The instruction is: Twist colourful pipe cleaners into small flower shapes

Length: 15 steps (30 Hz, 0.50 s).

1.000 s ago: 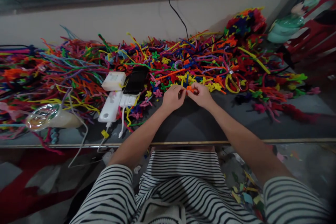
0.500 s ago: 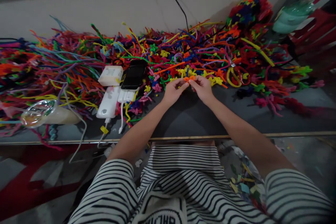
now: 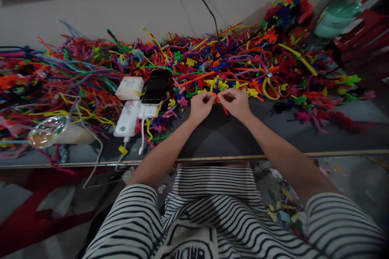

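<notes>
Between my fingertips is an orange pipe cleaner [image 3: 216,98], bent into small loops, with a straight end slanting down towards me. My left hand [image 3: 200,106] pinches its left side. From the other side my right hand [image 3: 235,103] pinches it too, thumb and forefinger close to the left fingertips. Just beyond my hands lie yellow pipe-cleaner flowers [image 3: 219,83] on a heap of coloured pipe cleaners [image 3: 146,54]. Parts of the orange piece are hidden by my fingers.
Yellow- and red-handled scissors [image 3: 270,88] lie right of my hands. Leftward are a black phone [image 3: 156,85], a white power bank [image 3: 126,118] with a cable, a white box [image 3: 129,88] and a tipped plastic cup [image 3: 62,131]. The table's front edge [image 3: 221,158] runs before me.
The orange piece has turned between my fingers, and its straight end now shows below them. Both hands stay in nearly the same place. The view has shifted slightly.
</notes>
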{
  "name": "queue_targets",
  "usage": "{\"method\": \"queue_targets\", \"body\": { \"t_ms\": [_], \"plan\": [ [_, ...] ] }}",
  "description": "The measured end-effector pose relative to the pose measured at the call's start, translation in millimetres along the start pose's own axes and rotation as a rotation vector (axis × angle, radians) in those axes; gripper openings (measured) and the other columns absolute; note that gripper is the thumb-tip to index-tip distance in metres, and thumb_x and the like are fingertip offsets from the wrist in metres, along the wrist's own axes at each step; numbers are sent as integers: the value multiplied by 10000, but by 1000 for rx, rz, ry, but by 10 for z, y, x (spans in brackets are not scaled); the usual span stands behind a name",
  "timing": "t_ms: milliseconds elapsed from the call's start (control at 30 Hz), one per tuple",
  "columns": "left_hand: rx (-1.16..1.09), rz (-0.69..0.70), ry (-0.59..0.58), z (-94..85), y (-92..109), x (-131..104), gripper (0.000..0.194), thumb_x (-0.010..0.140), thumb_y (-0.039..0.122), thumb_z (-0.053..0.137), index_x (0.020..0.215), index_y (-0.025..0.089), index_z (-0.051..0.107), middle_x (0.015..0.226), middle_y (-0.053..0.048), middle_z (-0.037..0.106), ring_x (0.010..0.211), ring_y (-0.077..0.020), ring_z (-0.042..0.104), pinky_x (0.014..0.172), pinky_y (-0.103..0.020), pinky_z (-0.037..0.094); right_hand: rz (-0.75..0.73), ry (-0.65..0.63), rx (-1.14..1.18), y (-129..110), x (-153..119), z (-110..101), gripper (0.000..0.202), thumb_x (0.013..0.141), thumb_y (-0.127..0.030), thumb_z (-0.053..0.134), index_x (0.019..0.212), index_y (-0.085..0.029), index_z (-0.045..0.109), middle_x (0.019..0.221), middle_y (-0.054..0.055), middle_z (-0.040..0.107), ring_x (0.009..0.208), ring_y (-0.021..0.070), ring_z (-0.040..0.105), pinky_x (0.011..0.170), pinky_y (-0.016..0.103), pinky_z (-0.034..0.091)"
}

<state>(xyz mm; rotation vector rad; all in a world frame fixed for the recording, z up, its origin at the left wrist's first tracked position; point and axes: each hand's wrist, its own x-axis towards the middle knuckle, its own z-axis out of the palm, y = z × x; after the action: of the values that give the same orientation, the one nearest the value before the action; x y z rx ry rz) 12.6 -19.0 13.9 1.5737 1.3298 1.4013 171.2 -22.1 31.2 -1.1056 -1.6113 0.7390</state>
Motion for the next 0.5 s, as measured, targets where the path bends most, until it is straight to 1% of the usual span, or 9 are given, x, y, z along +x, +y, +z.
{"method": "queue_targets", "body": {
  "t_ms": [100,167,233,300,367,433,500],
  "plan": [
    [-10,-40,37,40,-58,10,152,828,247,711,694,186,675,614,24,639,548,-104,536,559,-240,406,-35,40,-52,-16,-30,40,135,820,-322,673,779,-197,704,782,62,726,673,177,646,679,339,522],
    [-4,-54,36,47,-111,31,197,838,278,708,676,186,641,574,36,589,532,-102,516,550,-239,394,-17,19,-10,23,-21,59,138,824,-322,672,792,-192,709,803,70,738,695,185,666,690,342,533],
    [-17,-60,32,46,-159,53,227,843,307,707,673,187,616,571,39,569,537,-103,516,552,-238,401,32,-23,38,81,5,58,168,816,-348,687,803,-183,716,823,78,748,710,189,678,702,346,544],
    [-70,-66,36,44,-189,73,211,850,323,702,711,189,617,622,28,602,572,-104,548,575,-234,436,83,-60,59,130,37,34,220,798,-391,711,819,-172,728,825,83,750,702,186,675,698,340,546],
    [-135,-77,37,45,-203,85,170,865,325,689,782,190,628,704,11,649,625,-106,591,614,-230,478,104,-91,52,151,66,-9,271,780,-419,733,862,-161,744,842,87,756,692,180,671,689,327,539],
    [-176,-101,30,48,-207,92,128,892,308,660,849,191,630,771,-2,678,672,-108,629,659,-233,510,109,-185,20,147,88,-59,276,793,-413,725,892,-158,755,844,81,760,650,165,656,660,309,522],
    [-177,-136,20,48,-207,94,103,916,283,631,873,189,621,784,-5,682,691,-114,650,688,-241,526,105,-328,-53,137,103,-104,233,840,-377,679,879,-161,759,798,65,754,595,150,631,625,295,498]
  ]
}}
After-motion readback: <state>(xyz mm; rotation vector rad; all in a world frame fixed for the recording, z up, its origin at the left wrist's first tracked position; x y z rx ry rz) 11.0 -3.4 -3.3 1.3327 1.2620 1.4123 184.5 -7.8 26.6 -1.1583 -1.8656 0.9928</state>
